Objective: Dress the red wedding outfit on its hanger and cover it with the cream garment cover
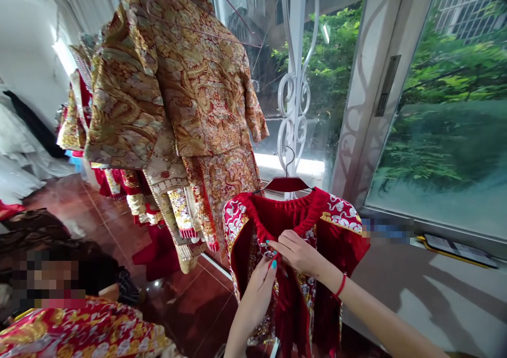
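We've got the red jacket (pixel 344 242) on a hanger (pixel 287 184) off the window grille (pixel 295 99), so L hand (pixel 263 279) & R hand (pixel 297 252) both pinch tight on its front edges.

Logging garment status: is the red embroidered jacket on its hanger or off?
On. The red jacket hangs from a red hanger hooked on the white grille; left hand and right hand grip its front.

The red velvet jacket (pixel 277 218) hangs upright on a dark red hanger (pixel 288 184), its front toward the camera. Silver and gold embroidery covers both shoulders and runs down the front edges. Just below the collar, the left hand (pixel 261 281) and right hand (pixel 298 253) pinch the front edges together.
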Tool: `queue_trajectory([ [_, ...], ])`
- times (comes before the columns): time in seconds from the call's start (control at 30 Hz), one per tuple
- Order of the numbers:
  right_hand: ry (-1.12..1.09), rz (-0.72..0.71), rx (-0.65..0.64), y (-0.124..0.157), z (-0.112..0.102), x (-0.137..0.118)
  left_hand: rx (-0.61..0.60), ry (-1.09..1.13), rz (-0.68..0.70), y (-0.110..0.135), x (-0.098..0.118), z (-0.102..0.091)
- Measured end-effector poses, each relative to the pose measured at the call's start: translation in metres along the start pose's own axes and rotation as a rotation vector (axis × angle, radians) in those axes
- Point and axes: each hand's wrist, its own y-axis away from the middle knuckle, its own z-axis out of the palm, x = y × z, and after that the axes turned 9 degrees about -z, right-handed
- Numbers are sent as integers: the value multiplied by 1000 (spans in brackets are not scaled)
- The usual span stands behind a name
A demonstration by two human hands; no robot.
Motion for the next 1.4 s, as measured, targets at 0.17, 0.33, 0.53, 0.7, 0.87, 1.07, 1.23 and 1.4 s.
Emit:
queue_trajectory([
  [0.17,-81,7,106,6,2,1,33,-67,73,-4,-1,-6],
  [0.33,-420,231,242,6,0,-3,69,-222,101,-8,3,-15],
  [0.53,-804,524,325,-7,-21,3,221,-340,344,-23,23,-25],
  [0.7,-543,307,335,-7,-34,11,10,-519,342,-55,42,-35],
  [0.87,-14,47,265,-2,-38,13,-81,-610,229,-68,57,-41],
  [1.07,42,38,312,-1,-35,11,-263,-471,262,-79,63,-47],
  [1.23,-23,140,374,3,-28,6,-251,-197,273,-80,61,-45],
  [1.4,-36,164,453,3,-25,2,-214,-346,363,-70,72,-53],
])
